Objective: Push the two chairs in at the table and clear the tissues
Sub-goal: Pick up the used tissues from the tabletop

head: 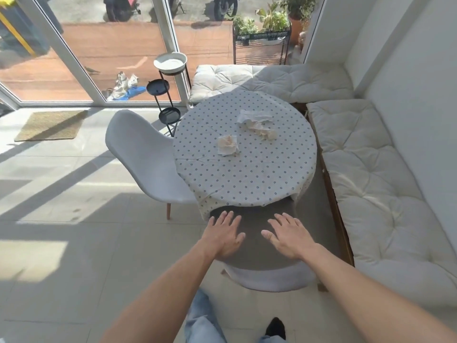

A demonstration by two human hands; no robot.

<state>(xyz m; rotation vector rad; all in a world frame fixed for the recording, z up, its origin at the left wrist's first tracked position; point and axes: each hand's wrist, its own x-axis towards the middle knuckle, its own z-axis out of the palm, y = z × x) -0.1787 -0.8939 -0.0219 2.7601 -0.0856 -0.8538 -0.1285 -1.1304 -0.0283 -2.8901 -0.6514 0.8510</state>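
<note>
Over near chair (259,246): my left hand (223,237) and right hand (289,237) splayed flat, holding nothing; rigid light shell, I'd push at the backrest; tissues (228,144) flimsy.

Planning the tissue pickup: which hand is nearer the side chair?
Left. The left hand is just right of the side chair; the right hand is farther right.

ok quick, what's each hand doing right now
Left hand: open, fingers spread, holding nothing, over the near chair.
Right hand: open, fingers spread, holding nothing, over the same chair.
</note>
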